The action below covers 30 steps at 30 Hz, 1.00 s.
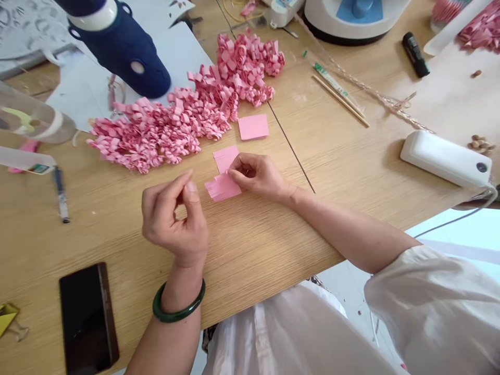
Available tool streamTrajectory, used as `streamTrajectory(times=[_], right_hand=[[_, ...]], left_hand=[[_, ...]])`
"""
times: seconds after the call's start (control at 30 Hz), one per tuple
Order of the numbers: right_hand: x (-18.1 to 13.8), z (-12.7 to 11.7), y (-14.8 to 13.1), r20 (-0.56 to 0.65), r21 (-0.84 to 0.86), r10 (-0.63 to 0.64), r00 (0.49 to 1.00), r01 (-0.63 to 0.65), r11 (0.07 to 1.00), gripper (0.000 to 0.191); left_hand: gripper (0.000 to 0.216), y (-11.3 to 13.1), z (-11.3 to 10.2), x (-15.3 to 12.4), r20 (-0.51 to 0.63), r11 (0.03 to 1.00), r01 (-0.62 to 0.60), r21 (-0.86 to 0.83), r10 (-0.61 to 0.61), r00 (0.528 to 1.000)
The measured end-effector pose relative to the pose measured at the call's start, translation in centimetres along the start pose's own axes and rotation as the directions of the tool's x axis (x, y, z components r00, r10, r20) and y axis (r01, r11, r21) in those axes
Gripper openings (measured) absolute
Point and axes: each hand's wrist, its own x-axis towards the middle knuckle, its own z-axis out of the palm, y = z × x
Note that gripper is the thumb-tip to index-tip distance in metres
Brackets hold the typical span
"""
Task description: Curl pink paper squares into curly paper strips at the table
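My right hand [262, 177] is closed, thumb and forefinger pinching the edge of a pink paper piece [219, 188] cut with thin slits. Partly under those fingers lies a second pink piece [225, 158], with fine lines across it. Just beyond sits a small stack of plain pink paper [253, 127]. To the left, my left hand [175, 216] is raised over the table in a pinch; whatever is between its fingertips is too small to make out. A long heap of curled pink paper flowers [164, 130] stretches behind both hands.
A dark blue bottle [128, 57] stands behind the heap. A phone [88, 317] lies at the lower left, a pen [60, 195] above it. On the right are a white power box [445, 159] with a cable, wooden sticks [341, 101] and a black marker [415, 54].
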Motion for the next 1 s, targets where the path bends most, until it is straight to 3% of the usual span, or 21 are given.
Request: streamTrajectory(times=[0.03, 0.1, 0.2, 0.33, 0.57, 1.0], right_hand=[[0.0, 0.0, 0.1, 0.009, 0.007, 0.006, 1.0, -0.006, 1.0, 0.019], [0.0, 0.0, 0.2, 0.007, 0.009, 0.011, 1.0, -0.011, 1.0, 0.019], [0.0, -0.1, 0.1, 0.017, -0.012, 0.012, 1.0, -0.012, 1.0, 0.019], [0.0, -0.1, 0.0, 0.017, -0.009, 0.004, 1.0, -0.004, 1.0, 0.02], [-0.1, -0.3, -0.4, 0.022, -0.039, 0.044, 0.999, -0.043, 0.998, 0.02], [0.0, -0.4, -0.4, 0.038, -0.092, 0.039, 0.999, -0.035, 0.995, 0.024]], left_hand=[[0.021, 0.3, 0.0, -0.1, 0.007, 0.999, 0.014, -0.038, -0.014, 1.0], [0.021, 0.9, 0.1, -0.4, 0.127, 0.973, 0.143, -0.181, -0.121, 0.985], [0.023, 1.4, 0.6, -0.6, 0.259, 0.905, 0.337, -0.259, -0.271, 0.927], [0.027, 1.3, 1.1, -0.6, 0.308, 0.833, 0.476, -0.282, -0.391, 0.867], [0.033, 1.0, 1.3, -0.6, 0.351, 0.756, 0.575, -0.314, -0.47, 0.81], [0.027, 0.3, 1.6, -0.4, 0.409, 0.697, 0.609, -0.378, -0.464, 0.786]])
